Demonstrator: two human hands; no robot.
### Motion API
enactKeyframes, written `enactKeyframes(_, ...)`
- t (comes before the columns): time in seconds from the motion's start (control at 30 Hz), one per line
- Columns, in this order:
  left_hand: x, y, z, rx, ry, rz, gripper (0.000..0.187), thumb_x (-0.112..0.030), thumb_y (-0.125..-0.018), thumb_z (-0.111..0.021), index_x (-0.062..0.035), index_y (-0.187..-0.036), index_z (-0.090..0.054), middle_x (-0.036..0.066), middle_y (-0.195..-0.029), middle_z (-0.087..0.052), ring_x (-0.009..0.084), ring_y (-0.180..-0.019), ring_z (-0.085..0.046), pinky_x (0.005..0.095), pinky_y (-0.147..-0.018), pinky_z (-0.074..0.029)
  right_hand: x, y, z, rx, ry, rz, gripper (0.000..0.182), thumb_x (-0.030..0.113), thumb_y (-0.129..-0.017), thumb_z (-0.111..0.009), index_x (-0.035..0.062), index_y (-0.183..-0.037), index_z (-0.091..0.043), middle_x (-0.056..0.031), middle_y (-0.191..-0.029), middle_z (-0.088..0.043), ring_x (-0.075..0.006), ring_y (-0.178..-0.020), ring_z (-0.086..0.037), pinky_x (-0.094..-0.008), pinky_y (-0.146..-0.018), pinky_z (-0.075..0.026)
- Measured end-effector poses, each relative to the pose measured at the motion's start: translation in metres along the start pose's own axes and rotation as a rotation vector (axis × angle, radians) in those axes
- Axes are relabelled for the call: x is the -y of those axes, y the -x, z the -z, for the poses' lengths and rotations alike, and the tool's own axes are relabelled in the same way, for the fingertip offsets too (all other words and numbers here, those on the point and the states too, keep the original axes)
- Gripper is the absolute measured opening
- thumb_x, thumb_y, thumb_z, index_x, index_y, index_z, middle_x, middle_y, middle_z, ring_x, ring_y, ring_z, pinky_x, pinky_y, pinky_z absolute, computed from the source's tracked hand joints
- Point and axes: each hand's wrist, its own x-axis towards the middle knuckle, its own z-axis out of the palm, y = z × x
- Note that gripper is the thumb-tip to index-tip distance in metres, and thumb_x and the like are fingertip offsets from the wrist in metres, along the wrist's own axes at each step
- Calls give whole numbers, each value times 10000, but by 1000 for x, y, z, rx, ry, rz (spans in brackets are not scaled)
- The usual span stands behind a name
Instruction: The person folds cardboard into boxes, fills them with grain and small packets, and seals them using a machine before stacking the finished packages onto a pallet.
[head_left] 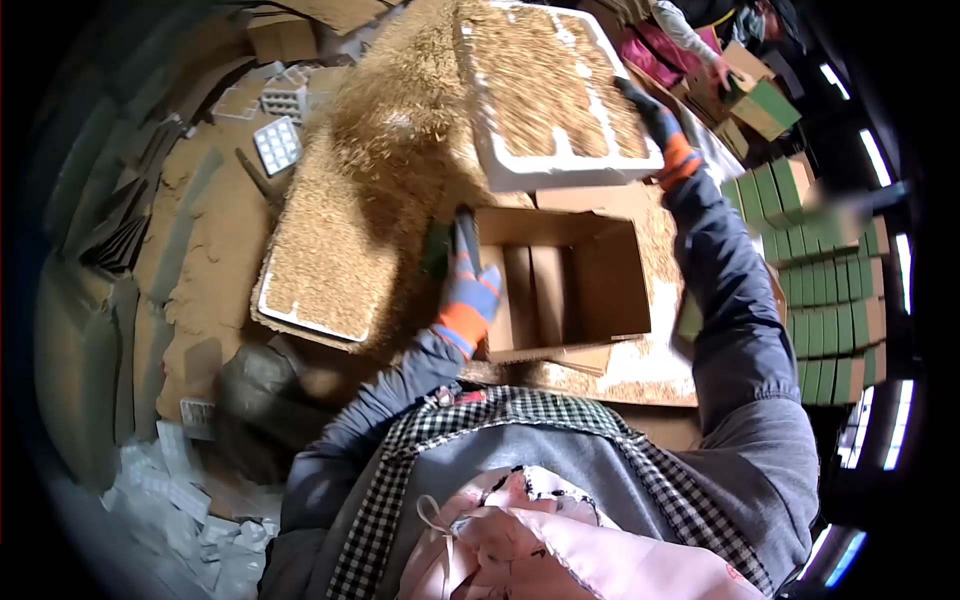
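An open cardboard box (610, 270) stands in front of me, its bottom flaps showing inside. My left hand (468, 295), in a blue, black and orange glove, is closed on the box's left wall near the rim. Beyond the box, a white foam tray (560, 172) filled with tan husk-like flakes (535, 75) is tilted and smeared by motion. My right hand (658, 130), gloved the same way, grips the tray's right edge. A large heap of the same flakes (410, 90) lies left of the tray.
Another flake-covered white-edged tray (315, 328) lies at left. A small white moulded tray (277, 146) sits beyond it. Green-and-brown boxes (830, 310) are stacked at right. A co-worker's hand (722, 75) is by a box at top right. Clear plastic (200, 490) lies lower left.
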Motion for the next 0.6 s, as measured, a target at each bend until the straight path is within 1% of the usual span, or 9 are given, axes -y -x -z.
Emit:
enactKeyframes(0.03,-8,-9,1,41,160,193,714,-57,-807,-530,-63,-1398,-129,159,-1395,-277,238,-1262,-316,295,-1017,-275,-10,2,50,71,231,215,409,204,-871,-542,-14,-1211,-476,-93,-1185,-530,-146,-1093,-491,-290,-937,-381)
enactKeyframes(0.07,-16,-18,1,52,312,393,713,-89,-823,-553,-64,-1397,-130,156,-1391,-288,234,-1251,-326,286,-997,-295,-4,23,80,143,255,170,408,187,-889,-507,-12,-1241,-450,-93,-1235,-489,-141,-1140,-445,-286,-979,-325)
enactKeyframes(0.1,-10,-26,2,35,392,300,666,-83,-840,-541,-64,-1390,-165,139,-1359,-336,211,-1205,-367,273,-965,-319,8,46,93,222,278,129,409,170,-908,-472,-11,-1272,-423,-92,-1286,-448,-136,-1186,-399,-281,-1022,-270)
enactKeyframes(0.23,-1,-44,4,-27,683,49,563,-31,-870,-510,-64,-1372,-257,94,-1297,-434,157,-1103,-459,249,-917,-359,53,84,71,501,214,-338,423,216,-886,-532,-15,-1235,-466,-96,-1259,-468,-147,-1095,-468,-270,-940,-357)
enactKeyframes(0.3,12,-39,10,-8,779,202,452,-43,-908,-428,-42,-1345,-314,91,-1298,-425,148,-1124,-455,230,-908,-379,53,82,45,789,598,-304,524,170,-878,-534,2,-1330,-329,-98,-1230,-490,-146,-1080,-497,-259,-903,-405)
enactKeyframes(0.37,40,-32,14,-49,978,259,384,-74,-942,-357,-35,-1325,-352,88,-1271,-451,135,-1057,-502,199,-843,-419,15,63,41,1158,241,-218,408,208,-880,-546,-3,-1223,-484,-92,-1210,-504,-149,-1051,-491,-272,-876,-413)
enactKeyframes(0.4,33,-23,17,-27,1043,289,368,-74,-932,-393,-24,-1297,-393,80,-1241,-475,122,-1007,-517,207,-847,-428,-20,48,39,1251,329,-10,421,209,-871,-560,14,-1235,-479,-67,-1139,-541,-128,-969,-508,-266,-803,-432)
enactKeyframes(0.47,-7,-3,24,-17,645,132,366,-68,-908,-453,6,-1265,-427,64,-1214,-488,110,-1034,-497,226,-893,-418,-81,30,29,1318,419,218,436,211,-863,-575,30,-1247,-474,-41,-1069,-577,-107,-888,-525,-259,-731,-450)
enactKeyframes(0.6,-13,2,26,-50,598,159,424,-30,-892,-462,9,-1305,-375,58,-1277,-435,112,-1085,-461,222,-931,-370,-134,33,9,1026,514,-159,463,237,-822,-629,154,-1257,-494,-6,-880,-622,-56,-652,-477,-225,-554,-401)
